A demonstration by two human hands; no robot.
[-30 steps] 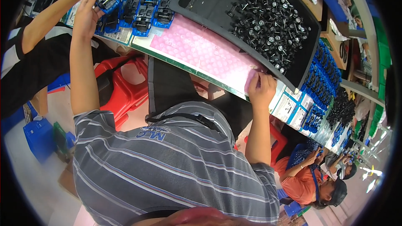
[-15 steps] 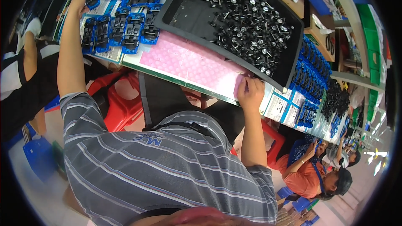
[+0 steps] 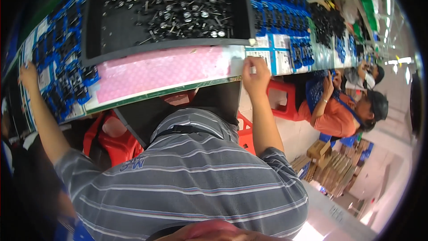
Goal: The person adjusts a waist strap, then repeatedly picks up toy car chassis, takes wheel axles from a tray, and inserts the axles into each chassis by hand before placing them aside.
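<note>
My left hand [image 3: 29,76] reaches to the far left of the bench, fingers slightly apart and no part visible in them. Beside it lie several rows of blue-and-black toy-car chassis [image 3: 67,82] on printed sheets. My right hand [image 3: 257,75] is over the bench's near edge, its fingers curled in toward the thumb. Whatever it may hold is too small or hidden to make out. Between the hands lies a pink bubble-wrap sheet [image 3: 147,75]. Behind that stands a black tray [image 3: 171,43] holding many small black parts with shiny metal pins and discs.
More blue-and-black chassis [image 3: 278,15] stand in rows right of the tray, with a pile of black parts [image 3: 327,22] beyond. Red stools [image 3: 283,100] are under the bench's edge. A co-worker in an orange top [image 3: 330,111] sits further right; cardboard boxes [image 3: 321,149] stand behind.
The view has turned and shifted. The chassis that was in my left hand no longer shows there; that hand is down by the far-left sheets. My right hand stays at the bench edge, fingers still curled.
</note>
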